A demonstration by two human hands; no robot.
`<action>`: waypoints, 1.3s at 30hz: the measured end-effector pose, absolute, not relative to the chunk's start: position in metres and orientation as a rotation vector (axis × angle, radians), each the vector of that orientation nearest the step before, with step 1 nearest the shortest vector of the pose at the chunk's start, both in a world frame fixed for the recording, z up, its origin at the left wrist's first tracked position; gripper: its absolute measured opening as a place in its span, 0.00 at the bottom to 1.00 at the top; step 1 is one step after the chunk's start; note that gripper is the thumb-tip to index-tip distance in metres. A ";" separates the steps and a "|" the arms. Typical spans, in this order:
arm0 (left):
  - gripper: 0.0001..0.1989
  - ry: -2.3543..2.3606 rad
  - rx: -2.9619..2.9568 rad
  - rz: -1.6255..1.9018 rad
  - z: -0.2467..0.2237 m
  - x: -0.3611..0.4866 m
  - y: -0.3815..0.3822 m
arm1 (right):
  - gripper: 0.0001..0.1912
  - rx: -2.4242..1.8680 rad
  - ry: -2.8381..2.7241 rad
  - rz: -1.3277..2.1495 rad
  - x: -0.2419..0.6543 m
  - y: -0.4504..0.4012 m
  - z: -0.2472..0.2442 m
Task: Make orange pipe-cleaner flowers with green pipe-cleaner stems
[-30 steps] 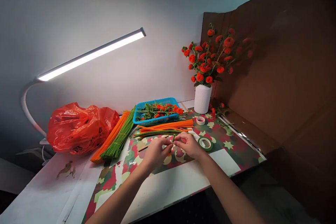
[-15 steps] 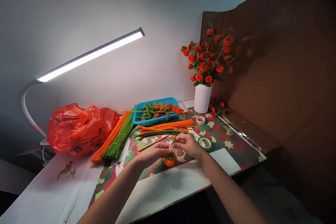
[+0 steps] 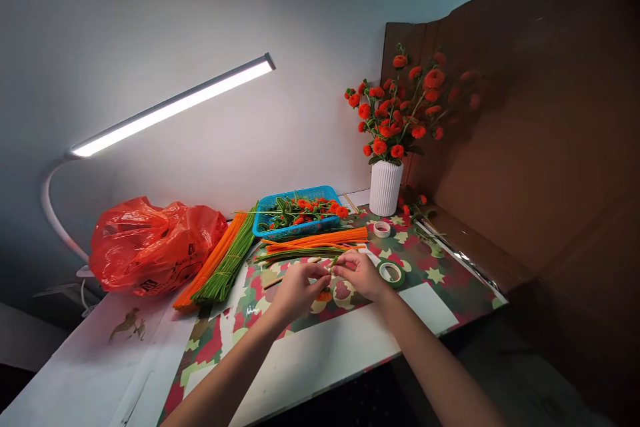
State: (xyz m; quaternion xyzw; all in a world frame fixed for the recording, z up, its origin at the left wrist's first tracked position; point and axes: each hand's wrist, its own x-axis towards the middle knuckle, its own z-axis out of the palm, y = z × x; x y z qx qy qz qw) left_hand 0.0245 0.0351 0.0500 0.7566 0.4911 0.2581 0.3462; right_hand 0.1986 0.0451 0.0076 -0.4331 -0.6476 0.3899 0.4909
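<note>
An orange pipe-cleaner flower [image 3: 325, 295] hangs head down below my fingertips, with part of its green stem showing above. My left hand [image 3: 301, 288] pinches the stem from the left and covers part of the flower. From the other side my right hand [image 3: 361, 275] is closed on the upper end of the stem, thumb and forefinger together. The fingertips of both hands nearly meet. A roll of green tape [image 3: 391, 273] lies just right of my right hand. Partly behind my left hand is a thin wooden stick [image 3: 273, 283].
Orange pipe cleaners [image 3: 320, 238] lie before a blue basket [image 3: 259, 224] of small flowers. A red plastic bag [image 3: 150, 247] and green pipe-cleaner bundle [image 3: 225, 267] are left. A white vase [image 3: 386, 188] of flowers stands back right, near white tape [image 3: 382, 229] and a cardboard wall [image 3: 500, 147].
My left hand has turned and risen, its fingers curling in over the stem. The flower head has shifted slightly up and is now more covered. My right hand has barely moved.
</note>
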 end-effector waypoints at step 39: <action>0.23 0.802 1.583 0.318 0.048 0.004 0.045 | 0.08 -0.998 -1.680 1.081 0.201 0.040 0.010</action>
